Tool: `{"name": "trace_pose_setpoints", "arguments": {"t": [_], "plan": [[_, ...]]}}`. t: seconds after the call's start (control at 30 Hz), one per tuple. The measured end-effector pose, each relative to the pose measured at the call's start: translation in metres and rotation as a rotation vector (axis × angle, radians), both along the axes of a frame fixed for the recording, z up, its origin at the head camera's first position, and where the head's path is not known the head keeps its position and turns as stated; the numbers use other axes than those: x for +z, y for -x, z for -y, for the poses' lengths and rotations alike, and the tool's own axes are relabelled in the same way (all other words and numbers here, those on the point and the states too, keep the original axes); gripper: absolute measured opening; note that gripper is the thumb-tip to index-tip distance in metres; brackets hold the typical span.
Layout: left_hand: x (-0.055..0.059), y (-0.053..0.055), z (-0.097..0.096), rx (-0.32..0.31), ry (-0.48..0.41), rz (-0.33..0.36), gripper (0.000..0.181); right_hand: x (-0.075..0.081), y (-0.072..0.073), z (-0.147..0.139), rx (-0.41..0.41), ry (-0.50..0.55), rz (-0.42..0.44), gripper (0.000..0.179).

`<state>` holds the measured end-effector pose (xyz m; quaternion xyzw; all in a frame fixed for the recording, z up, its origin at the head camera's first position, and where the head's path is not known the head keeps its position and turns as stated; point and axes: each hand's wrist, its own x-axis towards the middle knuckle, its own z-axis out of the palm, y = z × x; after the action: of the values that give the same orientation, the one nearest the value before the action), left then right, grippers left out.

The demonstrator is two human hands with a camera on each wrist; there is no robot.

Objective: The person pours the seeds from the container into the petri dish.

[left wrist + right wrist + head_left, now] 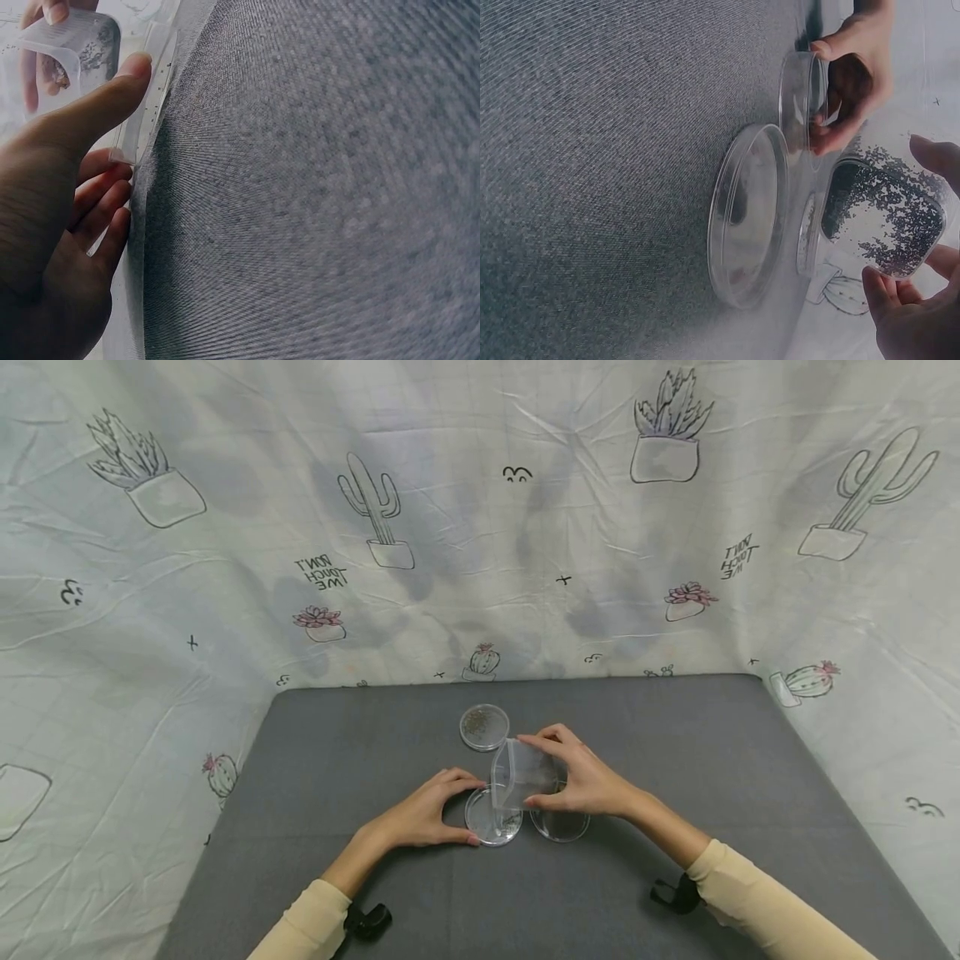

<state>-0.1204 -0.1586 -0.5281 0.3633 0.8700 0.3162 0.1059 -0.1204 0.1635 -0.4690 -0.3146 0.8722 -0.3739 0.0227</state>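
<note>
My right hand (588, 781) holds a clear plastic container (517, 775) up on its side, thumb on one edge and fingers on the opposite one. Small dark grains cling to the container's base (885, 217) in the right wrist view. Below it, a clear petri dish (495, 837) lies on the table, with a few dark grains at its right side. My left hand (423, 810) grips that dish by its rim, thumb at the near side and fingers at the far side. The tilted container overlaps the dish's upper part in the head view.
To the right, under the right hand, lies a second petri dish (562, 831), partly covered by hand and container. A third petri dish (483, 727) with brownish grains sits farther back. All stand on a grey cloth-covered table (360, 735). A printed curtain (465, 527) hangs behind.
</note>
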Motion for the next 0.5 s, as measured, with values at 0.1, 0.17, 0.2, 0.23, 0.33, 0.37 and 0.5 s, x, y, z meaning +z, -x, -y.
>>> {"name": "trace_pose_setpoints", "arguments": {"t": [0.1,0.17,0.2,0.23,0.33,0.37,0.5], "plan": [[0.0,-0.001,0.001,0.003,0.003,0.006,0.079,0.001,-0.001,0.003,0.015,0.0,-0.01,0.088],[0.0,-0.002,0.001,0.003,0.005,0.008,0.079,0.001,-0.002,0.005,0.021,-0.005,-0.017,0.088],[0.0,-0.002,0.001,0.003,0.006,0.007,0.079,0.001,-0.002,0.006,0.023,-0.006,-0.019,0.088],[0.0,-0.002,0.001,0.003,0.007,0.007,0.08,0.001,-0.002,0.007,0.026,-0.007,-0.019,0.088],[0.0,-0.003,0.001,0.0,0.007,0.009,0.08,0.002,-0.003,0.01,0.033,-0.013,-0.026,0.088],[0.0,-0.003,0.001,-0.001,0.006,0.01,0.08,0.002,-0.003,0.011,0.037,-0.014,-0.028,0.088],[0.0,-0.002,0.002,-0.002,-0.006,0.013,0.079,0.003,-0.003,0.014,0.054,-0.026,-0.048,0.088]]}}
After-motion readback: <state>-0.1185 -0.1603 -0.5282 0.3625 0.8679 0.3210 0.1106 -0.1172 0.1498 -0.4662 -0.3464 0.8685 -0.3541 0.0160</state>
